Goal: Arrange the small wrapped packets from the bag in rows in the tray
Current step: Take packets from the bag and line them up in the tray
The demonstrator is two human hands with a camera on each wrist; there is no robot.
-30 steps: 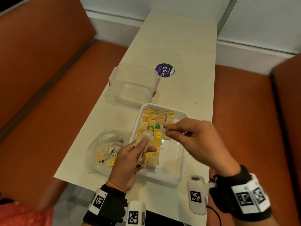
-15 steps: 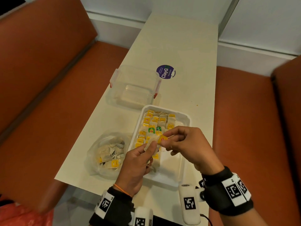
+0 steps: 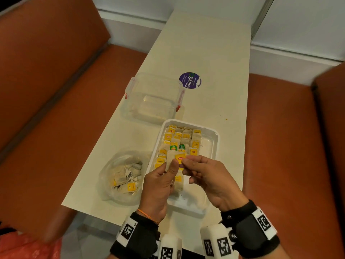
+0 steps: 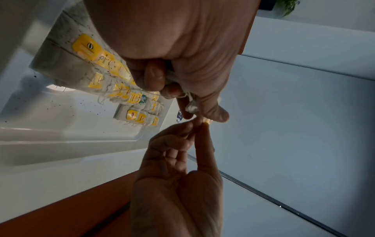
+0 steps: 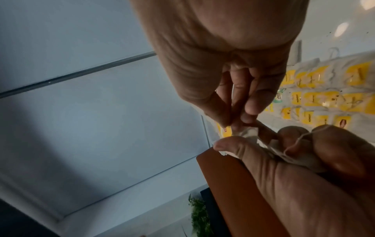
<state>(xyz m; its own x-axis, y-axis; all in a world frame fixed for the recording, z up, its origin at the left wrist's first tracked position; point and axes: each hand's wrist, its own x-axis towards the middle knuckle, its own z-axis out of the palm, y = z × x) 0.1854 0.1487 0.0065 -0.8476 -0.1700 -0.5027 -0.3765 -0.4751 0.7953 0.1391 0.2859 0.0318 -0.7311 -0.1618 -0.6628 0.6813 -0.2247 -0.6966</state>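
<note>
My left hand [image 3: 158, 182] now holds the tea bag [image 3: 170, 159] and my right hand [image 3: 205, 176] has closed its grip on the yellow tag [image 3: 180, 158], both raised over the white tray [image 3: 214, 135], so tag folding precedes placement in the unfinished row.

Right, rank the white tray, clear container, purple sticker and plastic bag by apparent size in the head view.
1. white tray
2. clear container and plastic bag: look alike, and the container sits farther away, so unranked
3. purple sticker
</note>
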